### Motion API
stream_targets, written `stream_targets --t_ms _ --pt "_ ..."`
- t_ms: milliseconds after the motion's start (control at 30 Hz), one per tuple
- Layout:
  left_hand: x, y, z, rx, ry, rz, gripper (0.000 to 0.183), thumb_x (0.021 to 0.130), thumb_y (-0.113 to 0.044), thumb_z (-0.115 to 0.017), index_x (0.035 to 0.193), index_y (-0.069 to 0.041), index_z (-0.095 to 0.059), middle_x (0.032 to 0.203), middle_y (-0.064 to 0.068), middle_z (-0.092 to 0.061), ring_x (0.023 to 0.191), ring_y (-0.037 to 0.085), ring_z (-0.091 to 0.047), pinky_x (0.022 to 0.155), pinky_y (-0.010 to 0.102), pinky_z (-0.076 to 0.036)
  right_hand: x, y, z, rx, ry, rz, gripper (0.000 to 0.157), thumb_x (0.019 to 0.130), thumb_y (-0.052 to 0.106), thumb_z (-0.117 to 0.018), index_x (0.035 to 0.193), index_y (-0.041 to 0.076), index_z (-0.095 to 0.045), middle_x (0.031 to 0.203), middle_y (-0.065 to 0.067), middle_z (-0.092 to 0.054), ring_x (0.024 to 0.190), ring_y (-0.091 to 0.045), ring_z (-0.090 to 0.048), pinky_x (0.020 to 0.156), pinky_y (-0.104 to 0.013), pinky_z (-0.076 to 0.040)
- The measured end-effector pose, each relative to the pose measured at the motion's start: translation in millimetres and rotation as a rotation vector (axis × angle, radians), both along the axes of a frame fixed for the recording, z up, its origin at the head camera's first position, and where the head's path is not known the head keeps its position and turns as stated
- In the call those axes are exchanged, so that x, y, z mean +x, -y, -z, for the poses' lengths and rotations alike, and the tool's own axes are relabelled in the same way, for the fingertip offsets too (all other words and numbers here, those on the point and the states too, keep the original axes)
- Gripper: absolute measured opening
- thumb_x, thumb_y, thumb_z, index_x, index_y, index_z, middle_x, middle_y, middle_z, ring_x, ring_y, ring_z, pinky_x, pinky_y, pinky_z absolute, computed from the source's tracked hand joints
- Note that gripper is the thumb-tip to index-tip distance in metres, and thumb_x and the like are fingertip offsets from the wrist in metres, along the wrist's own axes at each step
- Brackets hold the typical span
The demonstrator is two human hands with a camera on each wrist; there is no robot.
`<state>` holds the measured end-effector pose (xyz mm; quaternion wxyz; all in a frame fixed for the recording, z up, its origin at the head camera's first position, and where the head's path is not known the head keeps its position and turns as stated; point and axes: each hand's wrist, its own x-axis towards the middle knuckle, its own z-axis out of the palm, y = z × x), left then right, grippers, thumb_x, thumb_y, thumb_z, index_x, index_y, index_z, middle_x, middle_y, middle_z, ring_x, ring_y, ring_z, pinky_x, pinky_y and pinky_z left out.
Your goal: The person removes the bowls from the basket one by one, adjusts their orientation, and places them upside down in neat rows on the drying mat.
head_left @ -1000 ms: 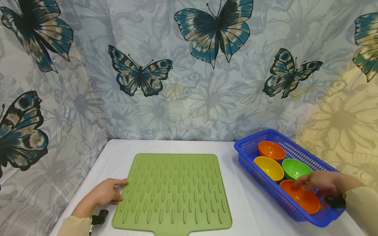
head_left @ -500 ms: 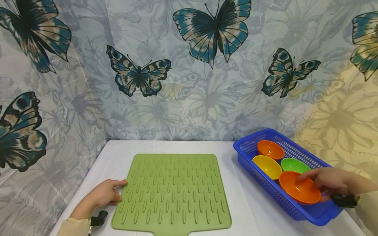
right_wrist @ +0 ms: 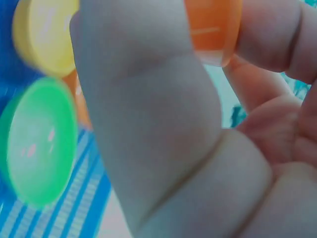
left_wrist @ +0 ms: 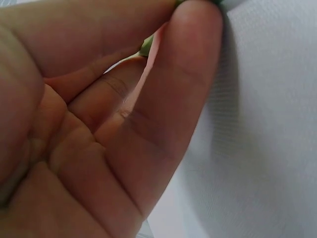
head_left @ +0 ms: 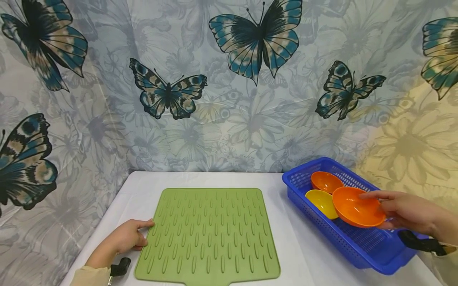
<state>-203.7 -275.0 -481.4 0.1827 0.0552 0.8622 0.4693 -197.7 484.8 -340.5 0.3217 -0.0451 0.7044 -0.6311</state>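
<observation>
My right hand [head_left: 411, 210] grips an orange bowl [head_left: 354, 208] by its right side, thumb underneath, raised over the blue basket [head_left: 358, 260]. In the right wrist view part of this bowl [right_wrist: 210, 29] shows between the fingers. Inside the basket sit a second orange bowl [head_left: 325, 181], a yellow bowl [head_left: 322, 203] and a green bowl [right_wrist: 42, 144], which the lifted bowl hides in the head view. At the left, my left hand [head_left: 123, 238] holds the left edge of a green ridged mat [head_left: 211, 234]; its fingertips meet at a sliver of green in the left wrist view.
The mat lies flat on a white-covered table [head_left: 290, 238], its handle running off the bottom of the head view. The perforated basket stands slanted along the table's right side. A butterfly-patterned cloth [head_left: 229, 139] hangs behind and at both sides.
My right hand has lifted the front orange bowl up from the basket floor, baring the basket's near end. It now covers the green bowl. The left hand stays at the mat edge.
</observation>
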Motion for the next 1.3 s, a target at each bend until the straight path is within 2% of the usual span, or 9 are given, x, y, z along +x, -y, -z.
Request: stream_targets --t_ms 333,567,700,800,933,1067,1133,1200,1300 --pt "1.9 -3.9 -0.6 -0.015 0.004 -0.024 0.071 0.074 0.015 -0.070 0.140 0.014 -0.046 0.050 0.001 -0.046 0.045 0.012 -0.037 0.049 0.028 -0.042 0.9 73.9 -12.3 -0.146 -0.090 -0.020 0.043 0.105 -0.002 -0.038 0.134 0.015 -0.065 0.128 0.000 -0.052 0.109 -0.034 -0.062 0.089 -0.053 -0.051" --pt "-1.4 -5.4 2.0 -0.082 -0.006 -0.066 0.068 0.073 0.013 -0.072 0.138 0.011 -0.051 0.051 0.002 -0.048 0.045 0.014 -0.045 0.050 0.031 -0.046 8.5 145.0 -7.7 -0.017 -0.216 0.122 0.038 0.102 0.002 -0.046 0.137 0.006 -0.060 0.149 -0.028 -0.021 0.105 -0.036 -0.063 0.086 -0.052 -0.053" --pt "-1.9 -6.3 1.5 -0.099 -0.005 -0.091 0.069 0.072 0.014 -0.072 0.138 0.010 -0.053 0.053 0.008 -0.050 0.046 0.015 -0.046 0.051 0.032 -0.047 10.9 177.5 3.7 0.010 -0.268 0.176 0.039 0.101 0.002 -0.047 0.139 -0.003 -0.054 0.149 -0.033 -0.026 0.104 -0.036 -0.064 0.082 -0.049 -0.056" --pt "-1.6 -8.4 -0.3 -0.105 0.003 -0.124 0.068 0.071 0.015 -0.073 0.136 0.008 -0.055 0.085 0.021 -0.067 0.050 0.016 -0.047 0.053 0.034 -0.049 11.8 196.2 10.1 -0.008 -0.282 0.195 0.040 0.099 0.000 -0.047 0.139 -0.007 -0.052 0.148 -0.033 -0.029 0.104 -0.037 -0.064 0.081 -0.049 -0.056" --pt "-0.6 -14.4 -2.9 -0.153 -0.002 -0.157 0.065 0.071 0.014 -0.074 0.134 0.007 -0.059 0.134 0.025 -0.055 0.054 0.021 -0.050 0.055 0.036 -0.051 12.5 214.2 13.8 -0.018 -0.298 0.190 0.041 0.097 -0.001 -0.048 0.137 -0.007 -0.053 0.145 -0.032 -0.036 0.101 -0.037 -0.065 0.080 -0.048 -0.057" --pt "2.0 -31.7 -14.5 -0.341 -0.105 -0.122 0.059 0.080 -0.002 -0.076 0.134 0.010 -0.056 0.134 0.032 -0.053 0.083 0.042 -0.064 0.075 0.049 -0.054 12.6 224.3 13.9 -0.022 -0.295 0.181 0.040 0.097 0.000 -0.049 0.136 -0.006 -0.054 0.143 -0.030 -0.040 0.101 -0.035 -0.065 0.080 -0.047 -0.057" --pt "4.0 -48.8 -27.0 -0.407 -0.180 -0.120 0.067 0.085 -0.015 -0.077 0.141 0.008 -0.050 0.144 0.037 -0.039 0.117 0.055 -0.050 0.092 0.061 -0.045 13.1 227.9 13.7 -0.029 -0.290 0.184 0.040 0.097 0.000 -0.049 0.136 -0.006 -0.054 0.144 -0.031 -0.039 0.101 -0.035 -0.065 0.081 -0.048 -0.057" --pt "6.6 -69.9 -42.3 -0.386 -0.252 -0.118 0.079 0.087 -0.027 -0.078 0.150 0.001 -0.040 0.156 0.037 -0.012 0.137 0.060 -0.017 0.101 0.073 -0.028 13.9 231.9 13.9 -0.040 -0.287 0.187 0.040 0.096 0.000 -0.050 0.136 -0.006 -0.054 0.147 -0.030 -0.036 0.102 -0.035 -0.064 0.082 -0.048 -0.056" --pt "11.1 -104.6 -61.1 -0.101 -0.273 -0.100 0.093 0.085 -0.033 -0.080 0.160 -0.020 -0.026 0.160 0.021 0.022 0.140 0.058 0.005 0.103 0.075 -0.019 15.3 239.4 15.3 -0.063 -0.285 0.185 0.040 0.096 0.001 -0.052 0.136 -0.006 -0.056 0.149 -0.030 -0.033 0.103 -0.036 -0.064 0.082 -0.048 -0.056"
